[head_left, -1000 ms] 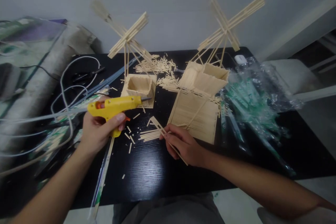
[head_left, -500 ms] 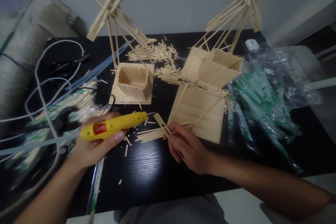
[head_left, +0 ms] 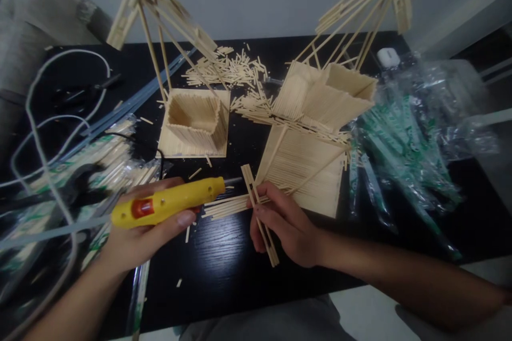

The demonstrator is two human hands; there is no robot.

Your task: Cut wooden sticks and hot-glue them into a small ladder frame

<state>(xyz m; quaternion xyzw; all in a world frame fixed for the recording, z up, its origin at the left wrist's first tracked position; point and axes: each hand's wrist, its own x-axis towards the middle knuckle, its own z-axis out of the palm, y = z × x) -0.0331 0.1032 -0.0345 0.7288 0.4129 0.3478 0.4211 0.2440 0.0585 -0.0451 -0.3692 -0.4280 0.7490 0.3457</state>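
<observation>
My left hand (head_left: 148, 237) is wrapped round a yellow glue gun (head_left: 172, 200), its metal nozzle pointing right. A pale glue stick (head_left: 72, 228) runs out of the gun's back. Between the thumb and fingers of my right hand (head_left: 286, 224) is a narrow frame of wooden sticks (head_left: 248, 178), with a gap along its middle and its upper end tilted left. The nozzle tip is close to the frame's upper left edge; I cannot tell whether they touch. Several loose sticks (head_left: 224, 206) lie behind my right hand, beside a flat stick panel (head_left: 308, 165).
A square box model (head_left: 196, 122) stands back left and a larger box model (head_left: 340, 96) back right, both under tall stick structures. Cut pieces (head_left: 232, 69) are heaped between them. Plastic wrappers (head_left: 408, 144) lie right. Packaged sticks (head_left: 108, 157) and a white cable (head_left: 36, 128) lie left.
My right hand has turned the stick frame more upright, so its lower end now shows below the hand. The glue gun has shifted slightly left and down in view.
</observation>
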